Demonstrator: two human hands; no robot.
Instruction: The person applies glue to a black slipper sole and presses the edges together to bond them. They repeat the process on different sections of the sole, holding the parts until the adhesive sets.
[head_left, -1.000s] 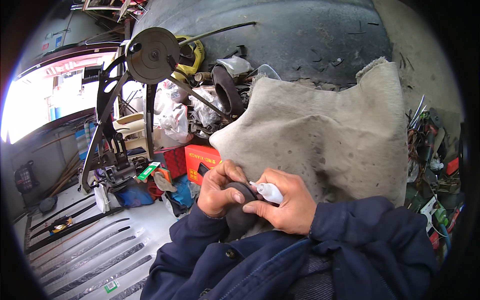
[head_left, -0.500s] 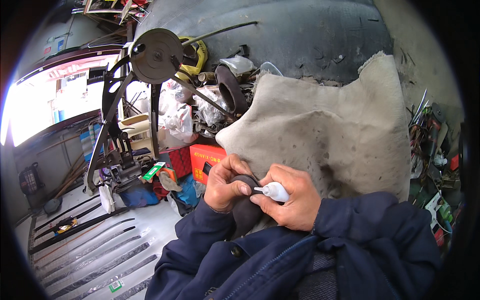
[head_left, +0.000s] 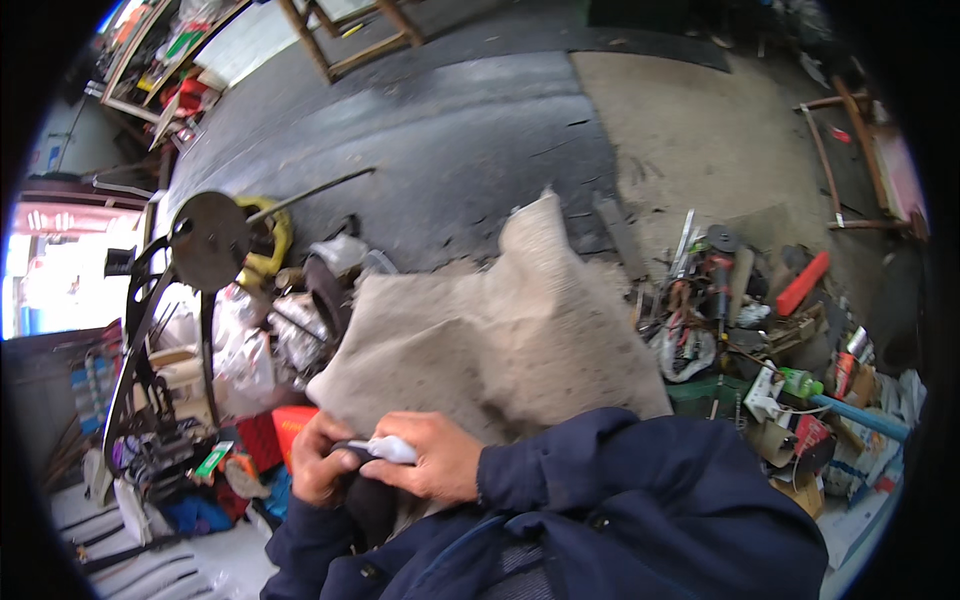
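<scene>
A small white tube [head_left: 392,449] sits pinched in my right hand [head_left: 425,470], fingers closed tight around it, its tip laid against a dark rubbery piece [head_left: 352,462] that my left hand [head_left: 322,460] clasps just beside it, near my chest. A tan cloth [head_left: 500,340] spreads beyond both hands. Scattered tools [head_left: 715,300] lie far right; a round metal disc [head_left: 210,240] stands far left.
</scene>
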